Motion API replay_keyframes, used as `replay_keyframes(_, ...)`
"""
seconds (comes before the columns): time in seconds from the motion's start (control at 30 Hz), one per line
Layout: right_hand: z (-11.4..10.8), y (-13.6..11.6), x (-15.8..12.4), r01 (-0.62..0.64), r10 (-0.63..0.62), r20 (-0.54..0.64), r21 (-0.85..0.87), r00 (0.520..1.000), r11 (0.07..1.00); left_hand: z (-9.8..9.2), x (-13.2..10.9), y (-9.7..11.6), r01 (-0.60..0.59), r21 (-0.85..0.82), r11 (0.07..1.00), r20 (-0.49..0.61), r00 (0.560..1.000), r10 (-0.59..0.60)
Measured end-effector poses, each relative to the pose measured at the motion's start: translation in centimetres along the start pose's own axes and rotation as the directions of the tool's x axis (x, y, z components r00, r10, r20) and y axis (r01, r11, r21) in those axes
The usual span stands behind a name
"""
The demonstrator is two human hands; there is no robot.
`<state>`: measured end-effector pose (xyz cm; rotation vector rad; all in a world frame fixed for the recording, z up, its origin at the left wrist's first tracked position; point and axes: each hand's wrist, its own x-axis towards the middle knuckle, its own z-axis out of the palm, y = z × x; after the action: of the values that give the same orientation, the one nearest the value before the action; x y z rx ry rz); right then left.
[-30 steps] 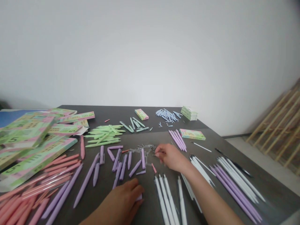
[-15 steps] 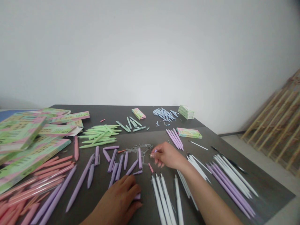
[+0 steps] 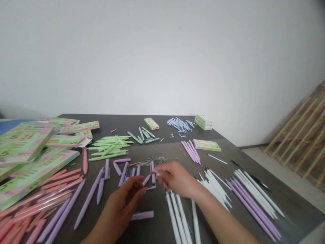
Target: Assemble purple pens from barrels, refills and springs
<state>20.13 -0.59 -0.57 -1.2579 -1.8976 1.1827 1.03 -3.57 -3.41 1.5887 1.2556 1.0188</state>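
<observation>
My right hand is closed in a pinch on a small purple pen part, above the loose purple pen parts. My left hand is just left of it, fingers curled and thumb apart from them, with nothing visible between. Below the left hand a purple pen barrel lies on the table, partly hidden by the hand. Between and beyond the hands are purple barrels and tips, one purple barrel with a clear clip, and a scatter of small clear clips.
White refills lie in front of my right arm, more white refills beyond it. Coral pens and printed boxes fill the left. Green pens, blue pen parts and stacked boxes stand farther back.
My left hand has risen off the purple barrel, leaving it on the table. My right hand has moved left, toward my left hand, still pinching the small purple part.
</observation>
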Motion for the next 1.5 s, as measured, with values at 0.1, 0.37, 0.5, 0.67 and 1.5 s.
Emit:
replay_keyframes(0.1, 2.5, -0.2, -0.3, 0.022, -0.026, 0.082, 0.044, 0.996, 0.999, -0.2, 0.2, 0.6, 0.116, -0.212, 0.97, 0.037, 0.993, -0.111)
replay_keyframes(0.37, 4.9, -0.2, -0.3, 0.068, -0.075, -0.065, -0.099, 0.995, 0.993, -0.5, 0.3, 1.0, 0.231, -0.392, 0.89, 0.008, 0.969, -0.248)
replay_keyframes(0.5, 4.7, -0.7, -0.5, 0.163, -0.202, -0.103, -0.305, 0.974, 0.938, -0.8, 0.3, 1.3, 0.275, -0.468, 0.84, 0.08, 0.96, -0.27)
replay_keyframes(0.67, 0.7, 0.4, 0.5, 0.056, -0.235, -0.29, -0.515, 0.928, 0.855, -2.0, 0.9, 1.4, 0.273, -0.517, 0.811, -0.024, 0.943, -0.333)
replay_keyframes(1.5, 0.8, 6.0, 4.6, 0.13, -0.281, -0.13, -0.655, 0.951, 0.745, -1.5, 1.4, 0.2, 0.374, -0.57, 0.732, 0.126, 0.92, -0.372)
